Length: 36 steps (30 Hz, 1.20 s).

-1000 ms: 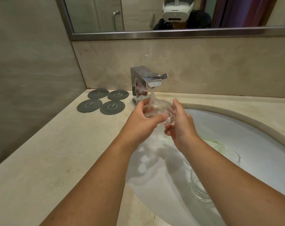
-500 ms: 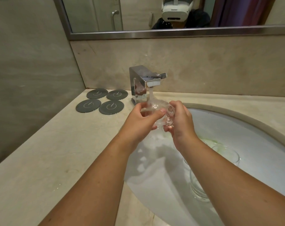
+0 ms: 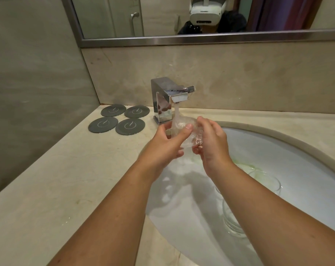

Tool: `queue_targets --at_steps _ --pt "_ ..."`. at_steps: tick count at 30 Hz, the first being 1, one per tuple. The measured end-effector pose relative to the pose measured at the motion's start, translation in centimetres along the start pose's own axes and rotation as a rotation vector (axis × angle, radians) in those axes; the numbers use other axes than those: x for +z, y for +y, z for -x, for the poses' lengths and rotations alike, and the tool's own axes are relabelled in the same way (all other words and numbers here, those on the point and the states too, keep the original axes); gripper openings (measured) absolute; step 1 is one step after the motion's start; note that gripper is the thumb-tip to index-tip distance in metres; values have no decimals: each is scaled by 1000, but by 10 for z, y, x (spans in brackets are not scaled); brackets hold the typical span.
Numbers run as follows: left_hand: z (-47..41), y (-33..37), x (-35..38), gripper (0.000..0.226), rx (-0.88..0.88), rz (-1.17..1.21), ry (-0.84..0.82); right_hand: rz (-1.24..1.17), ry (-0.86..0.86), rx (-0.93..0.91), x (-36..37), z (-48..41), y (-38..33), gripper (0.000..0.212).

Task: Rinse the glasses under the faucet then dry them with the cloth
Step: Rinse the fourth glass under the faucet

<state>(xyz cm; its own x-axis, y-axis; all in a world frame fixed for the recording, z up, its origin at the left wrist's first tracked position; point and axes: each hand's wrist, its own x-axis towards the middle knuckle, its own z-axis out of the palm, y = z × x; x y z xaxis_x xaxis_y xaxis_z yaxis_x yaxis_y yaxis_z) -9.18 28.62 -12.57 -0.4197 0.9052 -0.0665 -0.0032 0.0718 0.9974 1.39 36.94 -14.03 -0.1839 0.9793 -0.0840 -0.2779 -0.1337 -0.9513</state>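
Glass [image 3: 184,131] under faucet [image 3: 162,96]: outline blurred by water [image 3: 176,114] running over it. Sides and base covered by left hand [image 3: 166,144] and right hand [image 3: 210,143]; which way mouth faces, unclear.
Second glass [image 3: 233,223] in sink [image 3: 278,135]: upper part hidden behind right forearm [image 3: 258,198].
Third glass [image 3: 268,181] beyond it: only rim arc readable.
Sink cut by right and bottom edges.
Mirror [image 3: 162,16] cut by top edge.
Emblem on coasters [image 3: 122,121] too small to read.
Surface [image 3: 57,179] cut at left and bottom.
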Motion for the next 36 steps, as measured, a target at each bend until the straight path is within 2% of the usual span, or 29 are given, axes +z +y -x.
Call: queue_targets --at_steps 4,5,8,10,16,20,23,26,29,31,33,34,36 --pt "-1 2 0 40 20 27 36 6 -45 -3 0 -1 3 25" --pt "-3 1 -1 39 26 48 34 9 -58 15 0 -2 4 29" --pt "-4 1 -2 47 53 95 24 27 -57 119 0 -3 3 42" --pt "-5 1 -2 63 76 90 16 -12 -61 169 0 -1 2 45" --pt "-3 1 1 88 23 65 -13 -79 -29 110 0 -2 2 32" --pt "-2 1 0 55 -21 50 28 -35 -25 21 0 -2 3 37" --pt "-3 1 -2 61 -2 37 63 -2 -32 -11 1 -1 3 39" --pt "-4 2 -1 70 46 48 70 -13 -63 28 1 -2 3 32" --pt "-3 4 -1 77 102 28 93 23 -84 112 0 -1 2 45" --pt "-4 3 -2 73 114 -12 92 -8 -93 156 1 1 2 46" --pt "-4 1 -2 61 113 -23 62 -51 -88 157 2 3 0 40" --pt "-4 1 -2 63 107 -18 52 -65 -80 148 3 3 0 36" --pt "-5 1 0 83 74 -4 41 -69 -61 119 3 3 -1 25"
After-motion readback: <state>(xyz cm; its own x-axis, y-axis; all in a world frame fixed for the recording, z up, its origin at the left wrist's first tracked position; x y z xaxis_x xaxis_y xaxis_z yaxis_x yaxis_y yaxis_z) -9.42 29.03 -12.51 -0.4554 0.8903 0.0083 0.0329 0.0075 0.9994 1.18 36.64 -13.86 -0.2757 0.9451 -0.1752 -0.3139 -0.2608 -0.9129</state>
